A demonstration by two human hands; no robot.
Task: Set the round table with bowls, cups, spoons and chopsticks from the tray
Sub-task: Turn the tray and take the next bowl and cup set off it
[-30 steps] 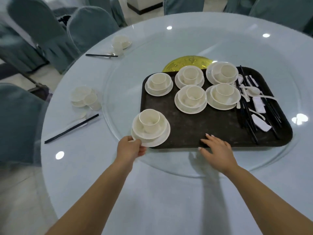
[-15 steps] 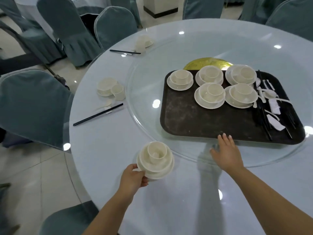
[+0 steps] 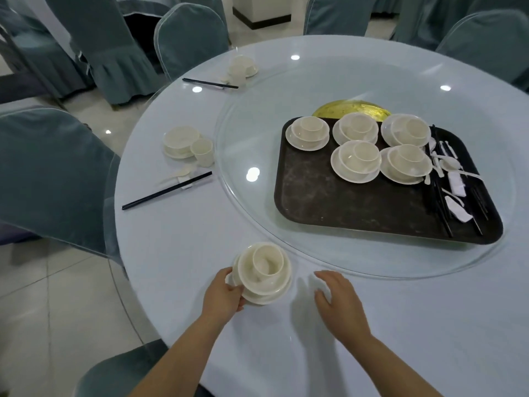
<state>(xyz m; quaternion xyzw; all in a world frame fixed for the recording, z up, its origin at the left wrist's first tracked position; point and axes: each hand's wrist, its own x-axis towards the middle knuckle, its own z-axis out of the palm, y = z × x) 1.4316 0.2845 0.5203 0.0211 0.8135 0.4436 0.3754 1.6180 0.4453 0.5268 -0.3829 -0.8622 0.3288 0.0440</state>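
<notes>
Head view: left hand (image 3: 221, 296) grips stacked bowl set (image 3: 262, 273), right hand (image 3: 339, 302) beside.

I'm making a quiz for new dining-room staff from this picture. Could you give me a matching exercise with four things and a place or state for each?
Things
1. stacked cream plate, bowl and cup set
2. dark brown rectangular tray
3. black chopsticks pair nearest the left hand
4. right hand

Places or states
A. lying on the pale blue tablecloth, left of the glass turntable
B. held at its rim by the left hand
C. holding nothing, fingers loosely bent above the cloth
D. sitting on the glass turntable, carrying five cream sets

Pairs: 1-B, 2-D, 3-A, 4-C
</notes>
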